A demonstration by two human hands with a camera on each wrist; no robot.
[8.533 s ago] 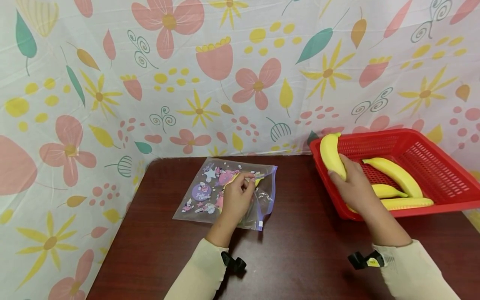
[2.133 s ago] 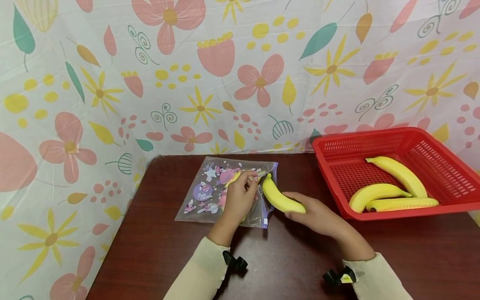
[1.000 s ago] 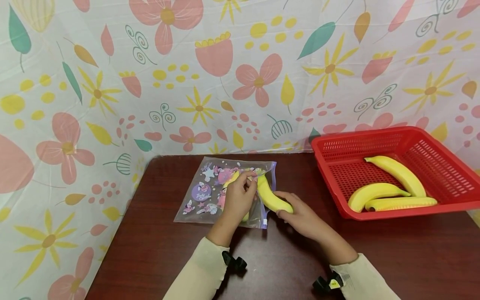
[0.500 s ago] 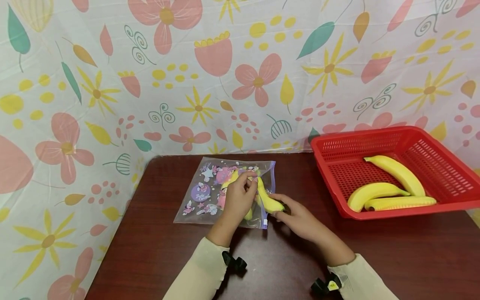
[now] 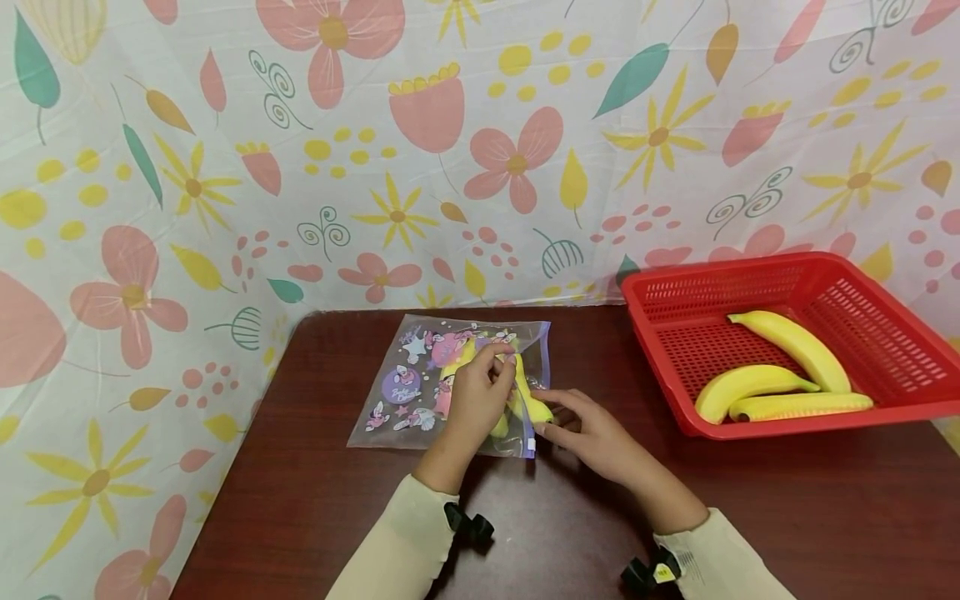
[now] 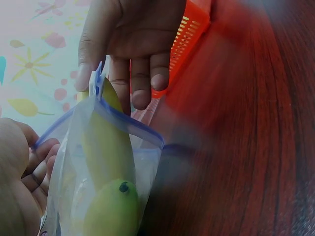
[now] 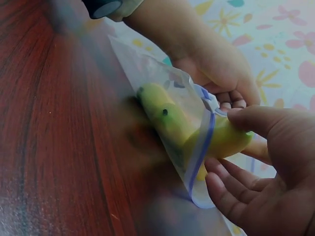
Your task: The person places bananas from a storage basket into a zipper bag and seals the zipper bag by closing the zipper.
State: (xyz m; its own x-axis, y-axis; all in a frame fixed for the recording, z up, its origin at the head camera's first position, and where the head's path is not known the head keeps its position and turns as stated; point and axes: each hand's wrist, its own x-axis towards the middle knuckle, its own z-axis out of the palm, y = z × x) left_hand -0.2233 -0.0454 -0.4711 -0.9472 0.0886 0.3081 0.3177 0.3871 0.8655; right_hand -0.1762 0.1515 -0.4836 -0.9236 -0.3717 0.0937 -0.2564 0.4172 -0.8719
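A clear zip bag (image 5: 401, 412) with cartoon prints and a purple zip edge lies on the table, its mouth facing right. My left hand (image 5: 480, 392) pinches the upper layer of the bag near its mouth. Thumb and fingers of my right hand (image 5: 592, 433) hold the end of a yellow banana (image 5: 537, 410), most of which is inside the bag. Through the plastic in the right wrist view, other yellow fruit (image 7: 170, 118) with dark tips shows beside it. In the left wrist view the zip slider (image 6: 97, 84) sits near my right thumb.
At the right stands a red perforated basket (image 5: 652, 358) holding two curved bananas (image 5: 795, 346) and a straighter, corn-like yellow piece (image 5: 802, 407). Behind the dark wooden table (image 5: 315, 500) hangs a flower-printed cloth (image 5: 450, 208).
My right hand took a banana from the basket, brought it left to the bag and slid it in until little more than its end sticks out. The left hand stays on the bag.
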